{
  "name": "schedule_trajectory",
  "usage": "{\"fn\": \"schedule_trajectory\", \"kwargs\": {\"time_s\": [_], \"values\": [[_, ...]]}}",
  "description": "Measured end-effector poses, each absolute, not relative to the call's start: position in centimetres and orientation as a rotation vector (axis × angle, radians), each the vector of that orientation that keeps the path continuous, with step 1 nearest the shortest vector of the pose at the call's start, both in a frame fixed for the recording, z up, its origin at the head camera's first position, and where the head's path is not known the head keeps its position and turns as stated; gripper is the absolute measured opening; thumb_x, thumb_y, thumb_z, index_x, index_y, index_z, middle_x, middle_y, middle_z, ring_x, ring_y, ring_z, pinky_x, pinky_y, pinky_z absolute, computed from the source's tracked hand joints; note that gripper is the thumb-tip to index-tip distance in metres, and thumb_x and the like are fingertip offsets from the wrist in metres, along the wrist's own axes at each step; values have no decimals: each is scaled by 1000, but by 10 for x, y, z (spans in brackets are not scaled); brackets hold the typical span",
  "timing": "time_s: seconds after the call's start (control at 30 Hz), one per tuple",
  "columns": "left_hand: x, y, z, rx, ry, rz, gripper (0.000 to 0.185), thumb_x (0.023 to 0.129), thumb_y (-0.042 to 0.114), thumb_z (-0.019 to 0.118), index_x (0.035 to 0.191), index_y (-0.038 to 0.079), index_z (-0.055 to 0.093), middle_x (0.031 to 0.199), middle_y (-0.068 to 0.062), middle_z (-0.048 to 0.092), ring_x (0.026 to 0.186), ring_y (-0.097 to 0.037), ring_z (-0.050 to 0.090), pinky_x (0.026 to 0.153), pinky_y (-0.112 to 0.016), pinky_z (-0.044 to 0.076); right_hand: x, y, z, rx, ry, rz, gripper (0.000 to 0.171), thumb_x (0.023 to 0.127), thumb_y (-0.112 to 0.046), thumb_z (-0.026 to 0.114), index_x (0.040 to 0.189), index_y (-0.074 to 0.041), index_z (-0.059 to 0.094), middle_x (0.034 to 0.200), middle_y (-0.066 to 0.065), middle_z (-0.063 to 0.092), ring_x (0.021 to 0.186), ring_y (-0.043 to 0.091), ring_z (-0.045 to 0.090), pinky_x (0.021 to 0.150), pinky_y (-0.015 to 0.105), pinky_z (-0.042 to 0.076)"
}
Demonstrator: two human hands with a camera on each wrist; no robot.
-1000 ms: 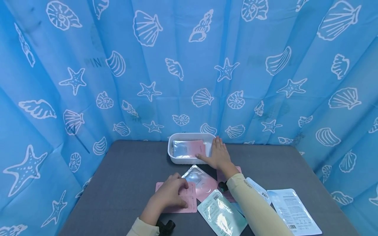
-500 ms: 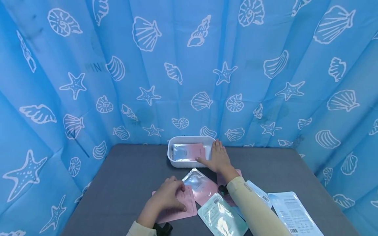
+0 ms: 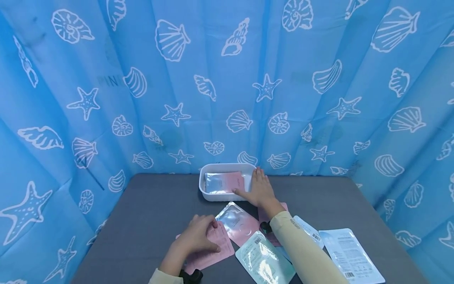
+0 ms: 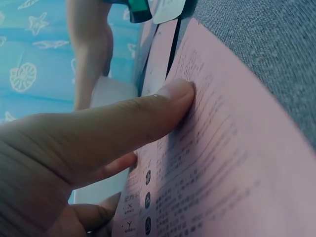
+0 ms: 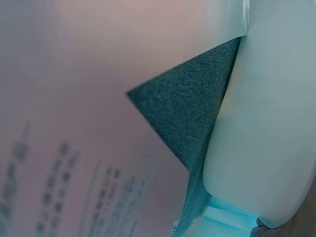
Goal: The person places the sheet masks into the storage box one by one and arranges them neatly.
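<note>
My left hand (image 3: pixel 196 236) arches over a pink face mask packet (image 3: pixel 225 245) lying on the table. In the left wrist view, the thumb touches the printed back of the pink packet (image 4: pixel 222 128), with other fingers near its far edge. My right hand (image 3: pixel 260 192) rests against the right end of a white plastic tray (image 3: pixel 209 197); its fingers are straight and the thumb lies along the front rim. A silver-and-pink face mask packet (image 3: pixel 223 182) lies inside the tray. In the right wrist view, the tray's wall (image 5: pixel 261 108) stands beside a blurred pink packet (image 5: pixel 74 98).
Between the hands lies another silver-and-pink packet (image 3: pixel 237 223). A green packet (image 3: pixel 266 258) overlaps others nearer the front. A pink packet (image 3: pixel 280 209) is partly under the right forearm. White-and-blue packets (image 3: pixel 352 254) lie at right. A blue shell-patterned curtain (image 3: pixel 220 98) hangs behind the grey table (image 3: pixel 152 213).
The left hand has shifted a little left, and the pink packet beneath it has turned counterclockwise from square to slanted. The right hand has stayed on the tray. The camera view has shifted slightly.
</note>
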State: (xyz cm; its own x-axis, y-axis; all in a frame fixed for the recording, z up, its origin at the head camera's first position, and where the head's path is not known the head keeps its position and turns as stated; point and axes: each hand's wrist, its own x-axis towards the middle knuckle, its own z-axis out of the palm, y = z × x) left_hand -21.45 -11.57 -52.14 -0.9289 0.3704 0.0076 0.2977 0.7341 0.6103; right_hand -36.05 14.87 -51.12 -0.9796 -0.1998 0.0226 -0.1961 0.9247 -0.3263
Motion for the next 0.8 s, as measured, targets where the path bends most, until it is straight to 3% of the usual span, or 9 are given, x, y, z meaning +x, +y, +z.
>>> {"fn": "schedule_trajectory", "kwargs": {"time_s": [0.33,0.8], "values": [[-210,-126,-517,492,2683,1142,36,67,24,98,90,19,71,94,3,60,95,-16,49,79,-31,47,-357,148,-505,-327,3079,-546,131,88,-87,52,167,8,9,177,27,2,165,44,4,134,56,10],[-214,-137,-516,469,2664,1259,31,77,28,94,100,20,74,109,3,69,101,-17,60,93,-40,53,-358,147,-506,-323,3074,-551,128,90,-83,56,167,7,8,177,26,0,166,44,2,134,56,8]]}}
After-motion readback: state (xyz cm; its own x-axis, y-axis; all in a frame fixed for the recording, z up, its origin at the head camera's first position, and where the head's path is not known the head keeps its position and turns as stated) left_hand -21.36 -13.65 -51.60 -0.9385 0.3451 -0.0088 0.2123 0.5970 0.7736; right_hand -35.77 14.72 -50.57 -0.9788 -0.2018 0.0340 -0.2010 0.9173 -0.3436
